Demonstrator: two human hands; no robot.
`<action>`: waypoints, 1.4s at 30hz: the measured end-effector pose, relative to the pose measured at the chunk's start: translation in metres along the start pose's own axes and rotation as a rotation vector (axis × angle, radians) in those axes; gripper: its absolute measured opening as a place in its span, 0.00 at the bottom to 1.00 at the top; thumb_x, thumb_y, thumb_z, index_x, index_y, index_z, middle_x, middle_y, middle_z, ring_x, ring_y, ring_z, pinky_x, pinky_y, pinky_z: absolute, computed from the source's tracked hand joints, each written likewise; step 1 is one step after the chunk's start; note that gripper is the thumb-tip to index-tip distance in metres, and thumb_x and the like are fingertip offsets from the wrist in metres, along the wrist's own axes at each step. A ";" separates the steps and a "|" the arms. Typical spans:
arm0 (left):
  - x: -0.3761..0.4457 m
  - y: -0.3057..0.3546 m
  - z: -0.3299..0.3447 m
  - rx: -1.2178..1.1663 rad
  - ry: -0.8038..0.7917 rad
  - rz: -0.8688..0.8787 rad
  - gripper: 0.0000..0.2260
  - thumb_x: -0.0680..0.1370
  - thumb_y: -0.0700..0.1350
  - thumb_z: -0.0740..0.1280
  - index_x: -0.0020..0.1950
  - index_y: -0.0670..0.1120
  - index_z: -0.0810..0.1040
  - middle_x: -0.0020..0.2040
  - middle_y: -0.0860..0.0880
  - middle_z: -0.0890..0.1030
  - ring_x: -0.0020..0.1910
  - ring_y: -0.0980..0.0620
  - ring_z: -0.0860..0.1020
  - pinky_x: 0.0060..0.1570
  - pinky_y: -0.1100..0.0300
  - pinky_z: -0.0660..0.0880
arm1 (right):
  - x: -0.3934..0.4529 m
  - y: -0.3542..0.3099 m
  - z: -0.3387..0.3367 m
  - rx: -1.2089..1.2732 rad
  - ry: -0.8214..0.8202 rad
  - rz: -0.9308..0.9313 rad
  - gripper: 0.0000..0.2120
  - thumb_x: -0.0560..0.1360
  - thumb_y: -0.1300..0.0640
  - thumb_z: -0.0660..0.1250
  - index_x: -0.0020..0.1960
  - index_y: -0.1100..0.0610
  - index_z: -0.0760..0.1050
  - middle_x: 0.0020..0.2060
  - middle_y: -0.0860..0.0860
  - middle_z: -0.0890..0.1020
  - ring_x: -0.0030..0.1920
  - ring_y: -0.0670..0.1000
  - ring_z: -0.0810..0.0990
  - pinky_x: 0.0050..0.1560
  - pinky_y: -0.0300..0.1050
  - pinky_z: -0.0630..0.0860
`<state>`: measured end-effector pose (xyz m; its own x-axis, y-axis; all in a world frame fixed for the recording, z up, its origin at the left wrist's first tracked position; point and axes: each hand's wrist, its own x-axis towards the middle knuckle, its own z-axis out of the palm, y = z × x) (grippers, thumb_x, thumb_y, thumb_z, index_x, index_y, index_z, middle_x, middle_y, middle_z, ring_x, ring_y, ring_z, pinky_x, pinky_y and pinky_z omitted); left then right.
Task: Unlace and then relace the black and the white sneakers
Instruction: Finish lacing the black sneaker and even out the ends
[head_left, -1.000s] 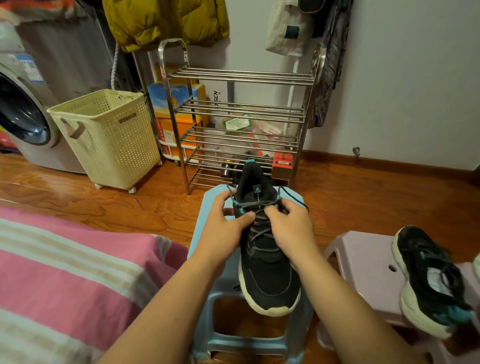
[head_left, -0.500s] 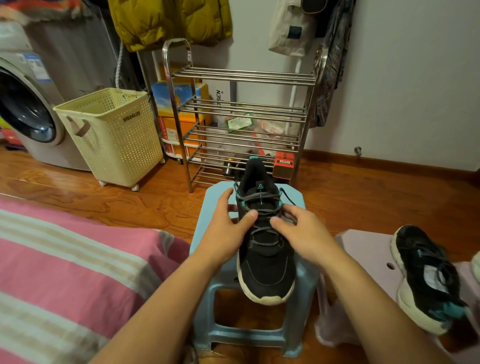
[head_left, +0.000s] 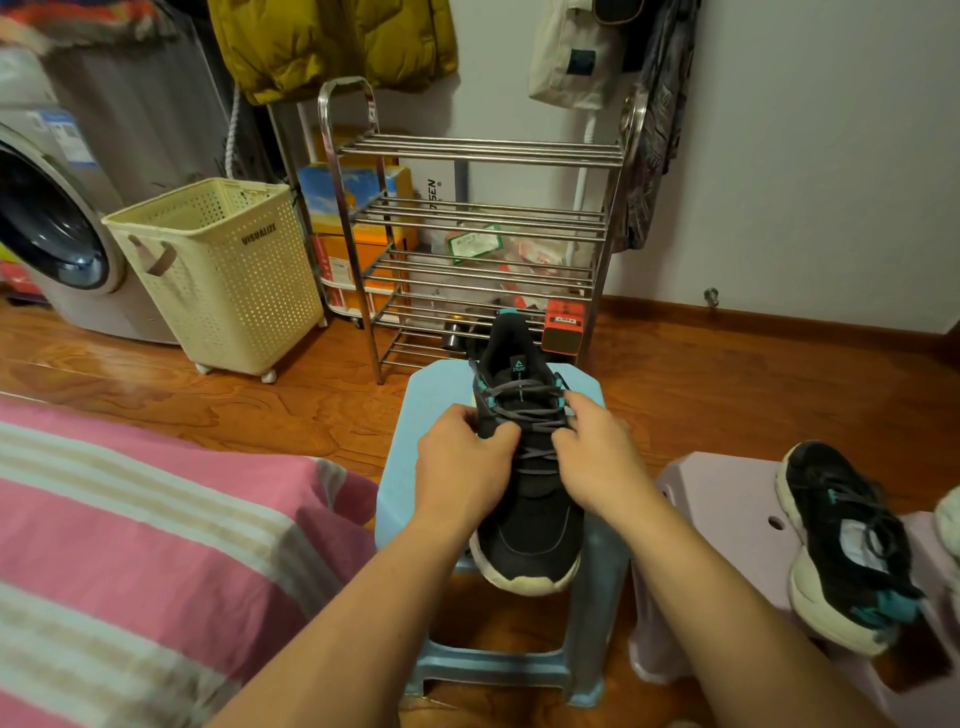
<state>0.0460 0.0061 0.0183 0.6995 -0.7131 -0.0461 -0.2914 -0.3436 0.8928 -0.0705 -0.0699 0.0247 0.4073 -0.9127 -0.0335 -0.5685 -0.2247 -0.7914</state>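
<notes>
Black sneaker (head_left: 524, 467): upright on the blue stool (head_left: 431, 415), toe toward the near edge and hanging a little past it, heel toward the far steel rack (head_left: 467, 234).
Laces (head_left: 524, 410): grey, crossed through the upper eyelets; whether the ends are tied or loose cannot be told.
Left hand (head_left: 462, 467): at the left side of the lacing, fingers curled in and pinching at a lace crossing; the exact strand held is covered by the thumb.
Right hand (head_left: 597, 457): at the right side of the lacing, forefinger stretched toward the top eyelet, the other fingers bent over the laces; it appears to grasp a strand, though the contact is hidden beneath the hand.
Second black sneaker (head_left: 852, 545): lying tilted on the lilac stool (head_left: 727, 493) at the right, laces slack.
White sneaker (head_left: 948, 530): only a pale sliver at the right border; identity is a guess.
Risk, shoe: a firm upward pull on the laces could tip or slide the overhanging sneaker off the stool, since neither hand pins the sole.
Risk, lace: tugging one side alone could run the lace unevenly or draw an end clean out of its eyelet.
Risk, stool: the lilac stool stands just beside the right forearm; a wide elbow swing could knock the tilted sneaker down.
Hidden: lace ends, lower eyelets under the hands, fingertips of both hands.
</notes>
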 end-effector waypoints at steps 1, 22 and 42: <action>0.000 0.000 -0.001 -0.006 -0.015 -0.003 0.10 0.78 0.52 0.69 0.57 0.51 0.76 0.45 0.57 0.79 0.45 0.58 0.78 0.43 0.61 0.76 | -0.001 0.002 -0.001 0.081 -0.020 0.003 0.22 0.81 0.63 0.60 0.72 0.50 0.70 0.59 0.50 0.81 0.55 0.49 0.79 0.56 0.52 0.81; 0.017 0.026 -0.014 -0.788 -0.080 -0.168 0.08 0.83 0.44 0.65 0.57 0.44 0.82 0.42 0.51 0.86 0.40 0.56 0.84 0.34 0.65 0.78 | 0.022 -0.022 -0.001 1.034 -0.065 0.208 0.09 0.81 0.54 0.66 0.57 0.55 0.82 0.46 0.51 0.87 0.47 0.51 0.87 0.43 0.45 0.81; 0.025 0.036 -0.017 0.028 -0.006 0.451 0.08 0.82 0.47 0.62 0.53 0.54 0.81 0.49 0.55 0.83 0.52 0.53 0.80 0.56 0.48 0.78 | 0.024 -0.025 -0.013 0.473 0.275 -0.354 0.07 0.79 0.58 0.69 0.48 0.47 0.83 0.48 0.46 0.84 0.53 0.43 0.81 0.59 0.45 0.77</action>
<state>0.0640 -0.0143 0.0570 0.4948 -0.7987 0.3423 -0.5840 -0.0140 0.8116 -0.0559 -0.0912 0.0517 0.2783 -0.8794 0.3863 -0.0321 -0.4105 -0.9113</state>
